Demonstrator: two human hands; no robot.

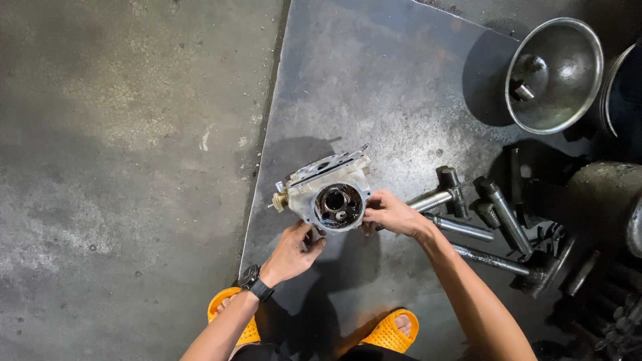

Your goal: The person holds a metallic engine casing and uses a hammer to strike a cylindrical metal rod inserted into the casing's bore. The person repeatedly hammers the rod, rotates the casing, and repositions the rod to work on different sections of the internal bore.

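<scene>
Fingers of both hands, left [292, 254] and right [391, 214], pinch the housing's [331, 190] lower rim above the steel plate [374, 93], bore facing up at the camera, bolts [468, 230] just right.

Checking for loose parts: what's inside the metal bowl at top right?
A small metal cylinder lies inside the metal bowl. The bowl's near wall hides part of its bottom.

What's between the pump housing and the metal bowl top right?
Head view: only bare steel plate lies between the pump housing and the metal bowl; the T-handle tools sit lower right.
</scene>
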